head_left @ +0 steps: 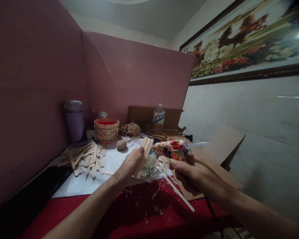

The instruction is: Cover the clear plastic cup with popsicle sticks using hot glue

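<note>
My left hand [131, 163] is closed around a clear container [149, 166] with a leaf and flower print. Several wooden craft sticks [145, 153] stand side by side along its near left side, under my thumb. In my right hand [189, 167] is a glue gun [173, 149] covered in a colourful floral pattern, with a clear glue stick [200, 144] poking out of its back. Its nozzle points left at the container, close to the craft sticks; whether the tip touches is hidden. A small red light glows on the gun's side.
Loose craft sticks [87, 159] lie piled on white paper at the left. Behind are a purple bottle [75, 124], a stick-covered basket [106, 132], twine [131, 128], a twine ball [121, 144], scissors [159, 136] and a plastic bottle [158, 118]. Cardboard lies right; scraps dot the red cloth [139, 212].
</note>
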`<state>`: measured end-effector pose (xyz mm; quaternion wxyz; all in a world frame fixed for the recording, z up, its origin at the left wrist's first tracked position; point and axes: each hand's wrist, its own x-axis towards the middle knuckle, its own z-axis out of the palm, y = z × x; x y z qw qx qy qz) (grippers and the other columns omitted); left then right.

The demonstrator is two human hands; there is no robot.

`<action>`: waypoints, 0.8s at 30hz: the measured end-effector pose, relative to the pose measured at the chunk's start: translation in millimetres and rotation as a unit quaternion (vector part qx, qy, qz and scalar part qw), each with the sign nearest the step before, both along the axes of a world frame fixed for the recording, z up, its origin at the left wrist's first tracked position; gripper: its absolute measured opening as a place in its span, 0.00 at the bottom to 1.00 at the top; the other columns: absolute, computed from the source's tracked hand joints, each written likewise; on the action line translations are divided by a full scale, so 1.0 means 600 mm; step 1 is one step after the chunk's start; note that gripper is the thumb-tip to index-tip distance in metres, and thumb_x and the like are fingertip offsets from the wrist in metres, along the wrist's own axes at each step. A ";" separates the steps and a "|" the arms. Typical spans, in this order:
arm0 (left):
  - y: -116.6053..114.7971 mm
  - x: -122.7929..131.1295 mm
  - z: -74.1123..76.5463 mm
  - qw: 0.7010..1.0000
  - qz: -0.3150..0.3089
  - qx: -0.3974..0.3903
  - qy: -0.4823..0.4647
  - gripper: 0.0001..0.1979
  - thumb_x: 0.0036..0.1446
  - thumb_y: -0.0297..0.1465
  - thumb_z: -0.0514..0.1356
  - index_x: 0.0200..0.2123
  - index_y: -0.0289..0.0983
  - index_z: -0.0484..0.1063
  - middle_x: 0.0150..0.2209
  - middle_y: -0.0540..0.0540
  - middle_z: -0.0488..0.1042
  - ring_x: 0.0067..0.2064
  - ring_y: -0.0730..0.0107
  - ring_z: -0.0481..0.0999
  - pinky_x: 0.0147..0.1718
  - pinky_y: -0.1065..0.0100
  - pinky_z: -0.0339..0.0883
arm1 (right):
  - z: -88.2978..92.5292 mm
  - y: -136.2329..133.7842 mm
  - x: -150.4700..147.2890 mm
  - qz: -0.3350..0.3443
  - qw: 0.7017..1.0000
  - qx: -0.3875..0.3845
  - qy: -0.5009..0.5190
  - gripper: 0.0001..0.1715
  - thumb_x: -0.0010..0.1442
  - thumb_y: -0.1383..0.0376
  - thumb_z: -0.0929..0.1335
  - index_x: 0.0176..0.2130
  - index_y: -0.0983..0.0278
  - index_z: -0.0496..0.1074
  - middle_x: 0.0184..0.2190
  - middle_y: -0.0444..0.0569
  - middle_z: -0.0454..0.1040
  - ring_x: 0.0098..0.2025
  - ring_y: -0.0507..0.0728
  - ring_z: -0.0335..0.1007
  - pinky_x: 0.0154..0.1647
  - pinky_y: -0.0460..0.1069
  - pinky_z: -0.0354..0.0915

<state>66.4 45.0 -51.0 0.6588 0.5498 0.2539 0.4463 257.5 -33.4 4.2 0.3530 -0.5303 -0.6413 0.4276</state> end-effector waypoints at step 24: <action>-0.002 0.000 0.001 1.000 -0.016 -0.008 0.002 0.35 0.52 0.55 0.58 0.53 0.35 0.68 0.32 0.44 0.74 0.31 0.65 0.72 0.31 0.67 0.64 | 0.000 0.004 0.007 -0.009 1.000 0.013 0.023 0.27 0.61 0.47 0.63 0.23 0.62 0.55 0.16 0.37 0.55 0.17 0.45 0.49 0.15 0.42 0.47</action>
